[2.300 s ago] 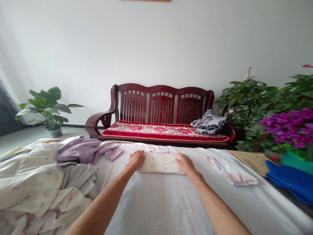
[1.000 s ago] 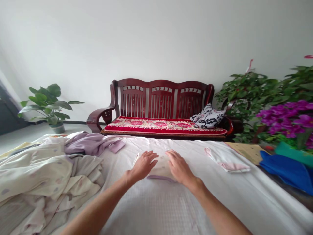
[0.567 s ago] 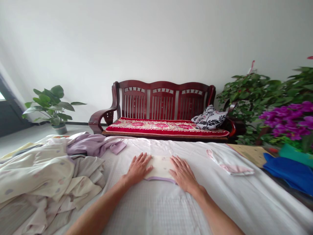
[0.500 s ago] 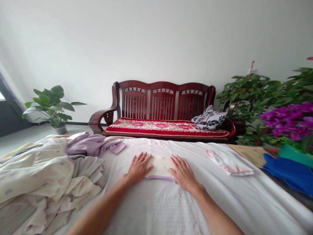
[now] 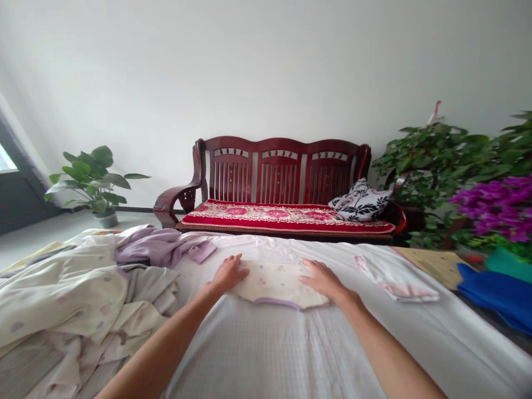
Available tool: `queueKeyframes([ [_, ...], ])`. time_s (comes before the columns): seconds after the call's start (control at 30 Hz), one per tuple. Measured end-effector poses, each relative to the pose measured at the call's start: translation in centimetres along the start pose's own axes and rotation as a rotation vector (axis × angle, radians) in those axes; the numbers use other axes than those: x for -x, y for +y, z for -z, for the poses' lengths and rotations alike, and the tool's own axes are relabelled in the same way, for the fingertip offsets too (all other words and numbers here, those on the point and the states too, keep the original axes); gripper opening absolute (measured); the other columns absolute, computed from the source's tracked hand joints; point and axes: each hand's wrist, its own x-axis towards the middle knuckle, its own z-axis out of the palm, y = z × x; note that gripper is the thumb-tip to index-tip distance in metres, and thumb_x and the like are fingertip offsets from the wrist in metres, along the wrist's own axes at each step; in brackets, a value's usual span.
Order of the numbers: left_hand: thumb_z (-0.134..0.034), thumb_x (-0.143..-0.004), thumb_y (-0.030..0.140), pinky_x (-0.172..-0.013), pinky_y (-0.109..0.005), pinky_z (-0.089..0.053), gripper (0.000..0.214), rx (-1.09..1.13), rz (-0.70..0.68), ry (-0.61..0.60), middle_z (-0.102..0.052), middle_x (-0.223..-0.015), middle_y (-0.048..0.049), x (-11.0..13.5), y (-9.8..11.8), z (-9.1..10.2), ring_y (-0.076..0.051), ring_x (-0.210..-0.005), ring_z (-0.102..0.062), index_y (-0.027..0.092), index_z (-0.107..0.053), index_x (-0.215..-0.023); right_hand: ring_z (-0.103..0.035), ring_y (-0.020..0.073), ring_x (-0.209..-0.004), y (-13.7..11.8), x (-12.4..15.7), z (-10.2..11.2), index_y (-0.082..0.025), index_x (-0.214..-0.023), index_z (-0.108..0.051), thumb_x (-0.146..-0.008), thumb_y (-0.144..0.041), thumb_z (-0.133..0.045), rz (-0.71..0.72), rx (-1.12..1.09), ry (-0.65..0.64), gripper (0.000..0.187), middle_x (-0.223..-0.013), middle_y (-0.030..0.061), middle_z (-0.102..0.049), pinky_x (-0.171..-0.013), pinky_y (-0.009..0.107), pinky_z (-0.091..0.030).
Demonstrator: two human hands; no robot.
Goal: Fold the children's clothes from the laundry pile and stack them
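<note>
A small cream garment [image 5: 274, 282] with faint spots and a lilac-trimmed edge lies flat on the white sheet [image 5: 266, 343] in front of me. At its left side is my left hand [image 5: 228, 274], thumb apart from the fingers and touching the cloth. My right hand [image 5: 323, 279] rests at the right side in much the same way, its fingers reaching over the far edge. Both hands are open, though their undersides are hidden. To the right, a folded white and pink garment [image 5: 393, 280] lies on the sheet.
A heap of loose clothes [image 5: 62, 293] covers the left side, with a lilac garment [image 5: 153, 246] on its far part. Blue cloth [image 5: 496, 291] lies at the right edge. Beyond the sheet stands a wooden bench [image 5: 278, 172], with potted plants [image 5: 93, 180] around.
My hands have moved apart from on top of the cream garment to its two sides, uncovering more of it. The fingers are less spread than before. The view has shifted slightly left.
</note>
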Motion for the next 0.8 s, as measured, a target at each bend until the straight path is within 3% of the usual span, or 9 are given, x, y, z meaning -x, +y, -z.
queueKeyframes([
  [0.1, -0.067, -0.078, 0.038, -0.096, -0.034, -0.045, 0.058, 0.042, 0.006, -0.019, -0.068, -0.121, -0.0133, -1.1, -0.5, 0.5, -0.029, -0.113, -0.061, 0.016, -0.059, -0.131, -0.054, 0.0326, -0.127, -0.4, -1.0, 1.9, -0.018, -0.131, -0.065, -0.075, -0.039, -0.068, 0.023, -0.005, -0.089, 0.06, -0.132, 0.0147, -0.064, -0.105, 0.041, -0.042],
  [0.2, -0.072, -0.071, 0.038, -0.079, -0.03, -0.048, 0.04, 0.111, 0.007, -0.057, -0.073, -0.099, -0.007, -1.9, -0.7, 1.0, -0.025, -0.092, -0.067, 0.017, -0.07, -0.105, -0.058, 0.0314, -0.116, -0.8, -1.9, 3.2, -0.021, -0.111, -0.074, -0.065, -0.037, -0.073, 0.033, -0.024, -0.148, 0.049, -0.112, 0.0097, -0.071, -0.095, 0.037, -0.047],
  [0.33, -0.074, -0.065, 0.031, -0.061, -0.027, -0.043, 0.021, 0.207, 0.015, -0.05, -0.068, -0.076, -0.0006, -2.1, -0.5, 1.3, -0.02, -0.073, -0.062, 0.017, -0.065, -0.078, -0.064, 0.0256, -0.092, -1.3, -2.4, 4.4, -0.022, -0.086, -0.074, -0.059, -0.029, -0.073, 0.051, -0.067, -0.21, 0.029, -0.088, 0.003, -0.072, -0.073, 0.029, -0.048],
  [0.43, -0.072, -0.066, 0.025, -0.059, -0.025, -0.041, 0.016, 0.29, -0.008, -0.008, -0.065, -0.072, 0.0014, -1.7, -0.1, 1.8, -0.017, -0.069, -0.059, 0.017, -0.061, -0.075, -0.063, 0.0205, -0.076, -1.5, -2.3, 5.3, -0.02, -0.083, -0.07, -0.059, -0.025, -0.071, 0.072, -0.115, -0.241, 0.025, -0.079, 0.0001, -0.07, -0.06, 0.025, -0.042],
  [0.53, -0.068, -0.07, 0.023, -0.063, -0.024, -0.045, 0.024, 0.396, -0.054, 0.047, -0.066, -0.081, 0.0015, -1.4, 0.7, 3.5, -0.015, -0.074, -0.06, 0.017, -0.061, -0.092, -0.062, 0.0189, -0.075, -2.0, -2.1, 6.5, -0.019, -0.09, -0.068, -0.061, -0.021, -0.067, 0.097, -0.151, -0.221, 0.029, -0.082, -0.0005, -0.07, -0.06, 0.025, -0.041],
  [0.6, -0.066, -0.071, 0.022, -0.069, -0.025, -0.049, 0.033, 0.509, -0.141, 0.124, -0.068, -0.088, 0.0003, -1.2, 1.3, 5.4, -0.016, -0.079, -0.062, 0.017, -0.06, -0.103, -0.062, 0.0192, -0.081, -2.6, -1.9, 7.5, -0.019, -0.095, -0.068, -0.064, -0.017, -0.062, 0.138, -0.165, -0.095, 0.031, -0.09, 0.0008, -0.071, -0.067, 0.026, -0.044],
  [0.67, -0.065, -0.071, 0.019, -0.077, -0.027, -0.05, 0.032, 0.558, -0.269, 0.253, -0.069, -0.093, -0.0008, -0.8, 1.8, 7.4, -0.017, -0.084, -0.063, 0.018, -0.061, -0.102, -0.062, 0.02, -0.089, -3.2, -1.4, 8.3, -0.02, -0.096, -0.068, -0.067, -0.011, -0.057, 0.204, -0.136, 0.159, 0.032, -0.096, 0.0027, -0.07, -0.079, 0.028, -0.046],
  [0.73, -0.062, -0.072, 0.014, -0.084, -0.03, -0.049, 0.022, 0.47, -0.404, 0.395, -0.069, -0.092, -0.0011, 0.0, 1.9, 8.5, -0.017, -0.086, -0.062, 0.019, -0.063, -0.094, -0.06, 0.0224, -0.097, -3.5, -0.2, 8.2, -0.02, -0.097, -0.068, -0.068, -0.005, -0.053, 0.286, -0.056, 0.446, 0.035, -0.1, 0.0057, -0.069, -0.089, 0.032, -0.046],
  [0.8, -0.057, -0.072, 0.008, -0.087, -0.033, -0.047, 0.02, 0.312, -0.538, 0.476, -0.067, -0.089, -0.0016, 1.5, 1.3, 8.3, -0.019, -0.088, -0.06, 0.02, -0.064, -0.086, -0.058, 0.0254, -0.104, -3.3, 1.7, 6.9, -0.019, -0.1, -0.067, -0.068, -0.001, -0.05, 0.371, 0.032, 0.603, 0.04, -0.104, 0.0084, -0.068, -0.094, 0.037, -0.046],
])
